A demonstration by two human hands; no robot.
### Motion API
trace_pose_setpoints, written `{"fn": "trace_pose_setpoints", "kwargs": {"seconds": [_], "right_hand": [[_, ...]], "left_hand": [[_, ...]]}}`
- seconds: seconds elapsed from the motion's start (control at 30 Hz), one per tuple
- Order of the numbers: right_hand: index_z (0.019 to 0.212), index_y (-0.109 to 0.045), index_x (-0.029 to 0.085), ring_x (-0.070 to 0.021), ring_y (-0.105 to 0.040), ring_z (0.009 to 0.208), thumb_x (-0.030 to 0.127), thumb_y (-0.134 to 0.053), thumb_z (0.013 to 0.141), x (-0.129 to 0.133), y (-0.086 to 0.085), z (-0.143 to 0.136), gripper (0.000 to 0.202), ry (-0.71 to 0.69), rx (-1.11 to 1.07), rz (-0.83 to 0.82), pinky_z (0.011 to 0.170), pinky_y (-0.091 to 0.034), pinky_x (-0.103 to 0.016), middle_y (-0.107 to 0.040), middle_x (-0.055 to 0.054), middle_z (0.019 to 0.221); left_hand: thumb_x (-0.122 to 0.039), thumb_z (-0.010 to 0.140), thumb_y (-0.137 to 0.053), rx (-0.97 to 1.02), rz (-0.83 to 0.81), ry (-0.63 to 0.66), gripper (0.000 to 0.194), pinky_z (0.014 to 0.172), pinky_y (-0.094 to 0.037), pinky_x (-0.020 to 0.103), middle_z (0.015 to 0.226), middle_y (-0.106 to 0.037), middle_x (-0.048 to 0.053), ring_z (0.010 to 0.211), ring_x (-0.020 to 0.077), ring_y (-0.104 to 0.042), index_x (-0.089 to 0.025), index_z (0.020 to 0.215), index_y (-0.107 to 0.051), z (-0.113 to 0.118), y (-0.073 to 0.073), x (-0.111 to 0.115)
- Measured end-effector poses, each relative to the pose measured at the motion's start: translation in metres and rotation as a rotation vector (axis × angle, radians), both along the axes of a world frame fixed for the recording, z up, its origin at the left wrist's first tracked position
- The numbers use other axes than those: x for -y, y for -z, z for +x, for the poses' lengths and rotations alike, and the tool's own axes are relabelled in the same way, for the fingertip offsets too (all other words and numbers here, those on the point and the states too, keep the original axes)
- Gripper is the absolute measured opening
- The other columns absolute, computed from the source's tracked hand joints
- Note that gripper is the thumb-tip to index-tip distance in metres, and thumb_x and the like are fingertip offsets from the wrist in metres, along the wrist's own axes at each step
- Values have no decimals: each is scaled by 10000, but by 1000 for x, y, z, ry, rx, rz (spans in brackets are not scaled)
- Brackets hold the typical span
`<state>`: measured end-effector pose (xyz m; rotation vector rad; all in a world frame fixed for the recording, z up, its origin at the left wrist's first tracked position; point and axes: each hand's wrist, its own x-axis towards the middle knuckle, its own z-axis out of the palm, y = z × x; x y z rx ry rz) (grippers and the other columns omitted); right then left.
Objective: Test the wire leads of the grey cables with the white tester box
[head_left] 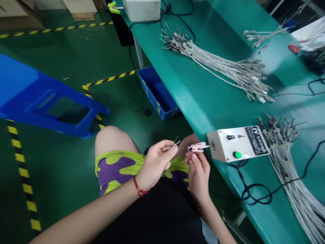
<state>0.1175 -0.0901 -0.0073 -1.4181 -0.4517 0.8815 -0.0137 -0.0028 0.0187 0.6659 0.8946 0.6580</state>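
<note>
My left hand [157, 162], with a red string on its wrist, pinches thin wires [174, 145] between thumb and fingertips, their ends fanning out to the right. My right hand [199, 173] is just below a pink clip [196, 147], its curled fingertips at the clip's lower edge; whether it holds anything is hidden. The clip sits on a metal shaft coming out of a white box [224, 149] with a green button, a knob and a switch. This box stands at the table's near edge. A small gap separates the wires from the clip.
Two bundles of grey cables [215, 64] [291, 169] lie on the green table [198, 101]. Another white box [143, 10] stands at the far end. A black cord [256, 195] loops near the edge. On the floor are a blue bin [158, 93] and a blue stool [50, 101].
</note>
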Motion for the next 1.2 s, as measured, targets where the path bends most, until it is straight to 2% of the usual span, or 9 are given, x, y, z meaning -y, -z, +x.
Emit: {"fn": "trace_pose_setpoints", "kwargs": {"seconds": [0.07,0.2,0.33,0.5,0.67,0.77,0.87,1.03,1.2], "right_hand": [[1070,-747,266,-157,-563,789,401,-699,992,-3,4,3,163,59,-41,51,742,-466,-309,-688,-17,964],[1011,-736,256,-165,-562,787,444,-717,973,-7,4,4,192,117,-113,99,741,-462,-319,-676,-23,936],[982,-738,236,-164,-556,761,477,-715,974,-11,-2,2,242,95,-213,92,696,-449,-313,-661,-26,896],[1077,-742,247,-162,-541,753,569,-711,952,-17,-9,5,348,112,-343,89,661,-457,-305,-664,-41,980],[947,-752,257,-133,-518,715,512,-766,931,-19,-12,9,255,129,-418,112,634,-456,-272,-643,-4,909],[1001,-774,263,-114,-542,716,477,-769,934,-18,-10,11,224,124,-443,102,659,-489,-251,-669,4,923],[1076,-786,257,-109,-576,699,519,-789,906,-16,-5,15,313,120,-439,77,623,-507,-234,-715,-9,950],[1106,-786,253,-127,-654,717,555,-833,851,-14,2,18,398,111,-400,43,629,-563,-243,-764,-35,1030],[1072,-787,256,-153,-671,748,555,-816,863,-17,6,18,366,105,-379,54,662,-590,-279,-767,-55,1074]], "left_hand": [[-387,904,-855,4,10,8,271,420,-222,187,845,-621,-18,500,24,-331,-159,991,-736,4,0,-1],[-379,908,-850,16,24,46,273,419,-224,204,1117,-769,91,490,18,-348,-158,1029,-744,10,0,-3],[-390,912,-843,31,23,49,283,418,-251,194,1024,-789,81,477,25,-364,-158,982,-696,15,2,-3],[-403,901,-850,30,19,30,300,418,-240,185,934,-763,51,474,28,-355,-162,981,-690,16,5,-3],[-377,916,-840,50,19,35,279,423,-252,187,993,-788,85,477,24,-371,-153,982,-686,15,7,0],[-371,926,-833,72,20,30,267,424,-266,183,999,-777,74,483,20,-380,-154,981,-688,15,9,2],[-370,932,-827,95,16,23,257,421,-266,183,1038,-766,67,478,13,-377,-162,986,-687,16,10,3],[-392,916,-840,114,9,6,278,422,-254,187,1066,-769,84,484,20,-375,-166,985,-694,18,10,1],[-381,917,-841,118,10,-23,265,420,-246,172,1036,-759,65,493,18,-363,-168,958,-689,20,7,-2]]}}
